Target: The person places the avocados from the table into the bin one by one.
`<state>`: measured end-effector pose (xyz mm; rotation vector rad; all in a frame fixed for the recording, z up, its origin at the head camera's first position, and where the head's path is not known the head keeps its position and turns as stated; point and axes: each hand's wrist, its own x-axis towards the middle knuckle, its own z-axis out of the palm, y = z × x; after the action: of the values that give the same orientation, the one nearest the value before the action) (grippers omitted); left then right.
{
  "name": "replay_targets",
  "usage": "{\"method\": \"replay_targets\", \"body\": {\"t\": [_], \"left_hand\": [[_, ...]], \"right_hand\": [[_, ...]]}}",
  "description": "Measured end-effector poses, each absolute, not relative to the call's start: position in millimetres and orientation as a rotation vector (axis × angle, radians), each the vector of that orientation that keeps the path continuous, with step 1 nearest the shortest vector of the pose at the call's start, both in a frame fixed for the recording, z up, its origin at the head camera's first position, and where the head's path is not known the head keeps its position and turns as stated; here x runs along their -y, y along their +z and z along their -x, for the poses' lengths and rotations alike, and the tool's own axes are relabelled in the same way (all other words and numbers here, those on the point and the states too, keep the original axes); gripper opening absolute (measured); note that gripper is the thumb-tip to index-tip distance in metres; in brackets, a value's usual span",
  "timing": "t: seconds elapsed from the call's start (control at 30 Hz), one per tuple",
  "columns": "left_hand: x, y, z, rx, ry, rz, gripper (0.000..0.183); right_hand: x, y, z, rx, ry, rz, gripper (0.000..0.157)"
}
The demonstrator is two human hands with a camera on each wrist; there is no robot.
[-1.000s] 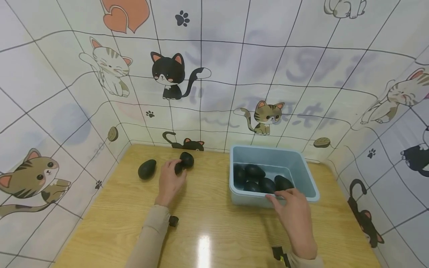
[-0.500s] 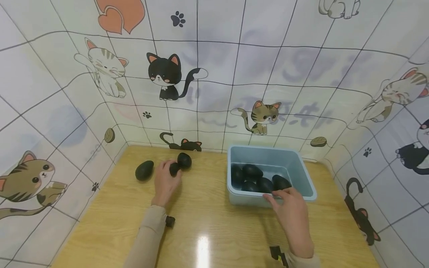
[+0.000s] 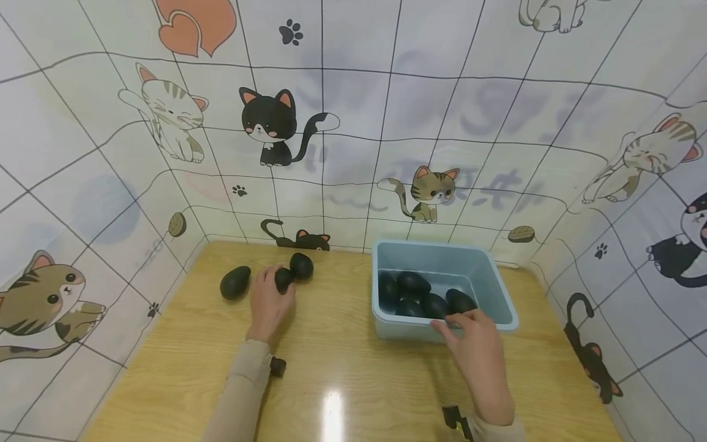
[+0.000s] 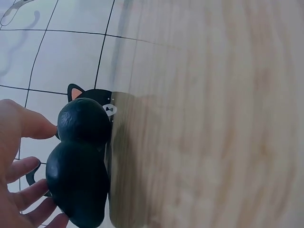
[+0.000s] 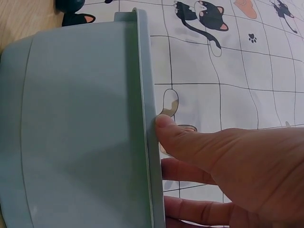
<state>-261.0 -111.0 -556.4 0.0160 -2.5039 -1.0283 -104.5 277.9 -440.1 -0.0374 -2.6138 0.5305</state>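
Observation:
My left hand (image 3: 269,304) holds a dark avocado (image 3: 284,280) between thumb and fingers over the left part of the table. Right beside it is a second dark avocado (image 3: 301,266), and the two overlap in the left wrist view. Another avocado (image 3: 235,283) lies just left of that hand. On the right, a light blue plastic bin (image 3: 442,250) contains several dark avocados (image 3: 413,283). My right hand (image 3: 479,362) grips the bin's near rim; in the right wrist view the thumb (image 5: 178,135) presses the rim, with the other fingers beyond it.
The wooden table (image 3: 326,344) meets a wall (image 3: 353,153) printed with cartoon cats close behind the bin and avocados. Side walls angle in at left and right. A bright reflection lies on the tabletop near the front.
The left hand has drawn slightly leftward relative to the farther avocado, and more of the held avocado shows between its fingers. The right hand stays at the bin's rim; the head view shifts slightly.

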Motion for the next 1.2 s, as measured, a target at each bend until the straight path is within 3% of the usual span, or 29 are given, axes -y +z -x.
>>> {"method": "replay_targets", "body": {"t": [1.2], "left_hand": [[122, -544, 269, 2.888, -0.811, -0.004, 0.062]], "right_hand": [[-280, -442, 104, 2.598, 0.559, 0.044, 0.029]]}}
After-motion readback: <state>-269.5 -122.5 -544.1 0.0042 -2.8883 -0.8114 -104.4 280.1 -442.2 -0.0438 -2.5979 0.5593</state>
